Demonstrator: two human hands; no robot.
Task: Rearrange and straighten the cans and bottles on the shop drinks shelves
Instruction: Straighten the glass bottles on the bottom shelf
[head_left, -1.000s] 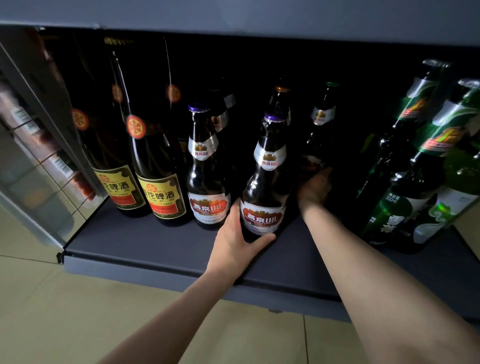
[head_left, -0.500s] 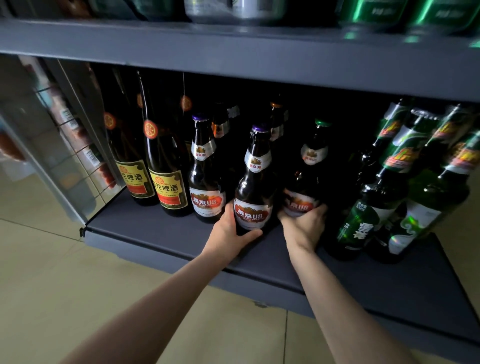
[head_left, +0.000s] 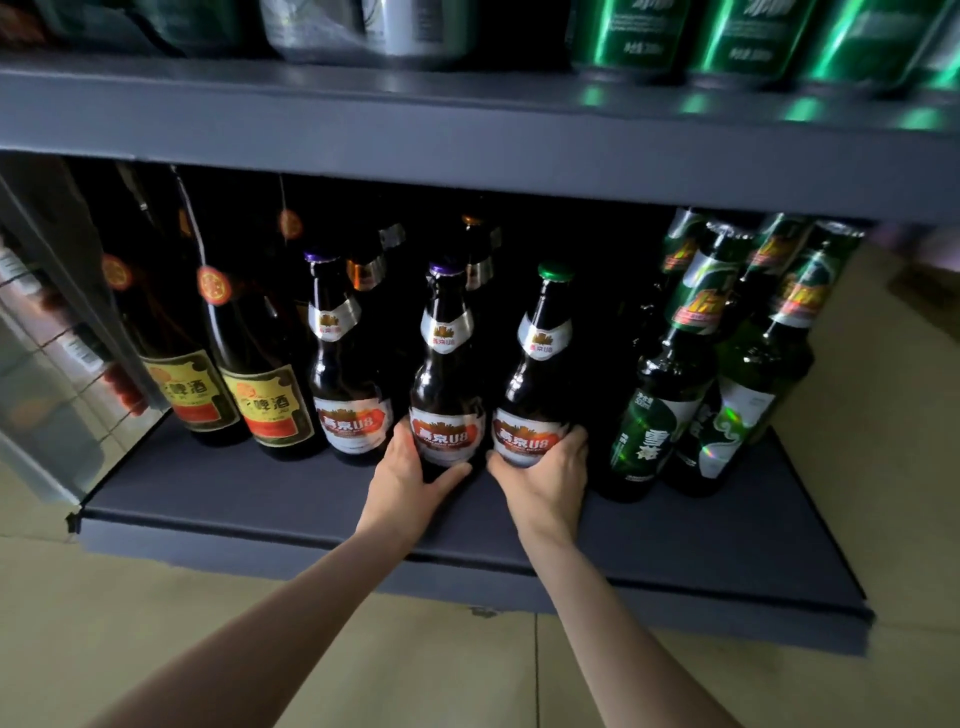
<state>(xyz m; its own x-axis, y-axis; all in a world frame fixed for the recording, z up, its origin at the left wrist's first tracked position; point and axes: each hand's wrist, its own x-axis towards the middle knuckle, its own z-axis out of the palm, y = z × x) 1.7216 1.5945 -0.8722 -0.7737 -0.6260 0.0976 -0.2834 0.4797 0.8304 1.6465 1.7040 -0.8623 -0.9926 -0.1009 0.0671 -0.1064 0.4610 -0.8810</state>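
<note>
Head view, quick pass.

**Q:** What are your hands doing?

**Me:** My left hand (head_left: 410, 480) is wrapped round the base of the purple-capped brown bottle (head_left: 447, 374). My right hand (head_left: 543, 480) grips the base of the green-capped brown bottle (head_left: 537, 379) just beside it. Both stand upright near the front of the bottom shelf (head_left: 260, 499).

**Q:** Why hold them so low?

**Me:** I'd say for control. A grip at the base lets me slide or turn them without tipping, labels facing out, lined up with the third U8 bottle (head_left: 350, 374) on the left.

**Q:** Contents?

**Me:** All capped, so sealed. The glass is too dark to tell fill level.

**Q:** Neighbours?

**Me:** Yellow-label bottles (head_left: 228, 364) stand far left and green bottles (head_left: 670, 374) crowd the right. Green cans (head_left: 727, 36) sit on the upper shelf (head_left: 467, 124).
</note>
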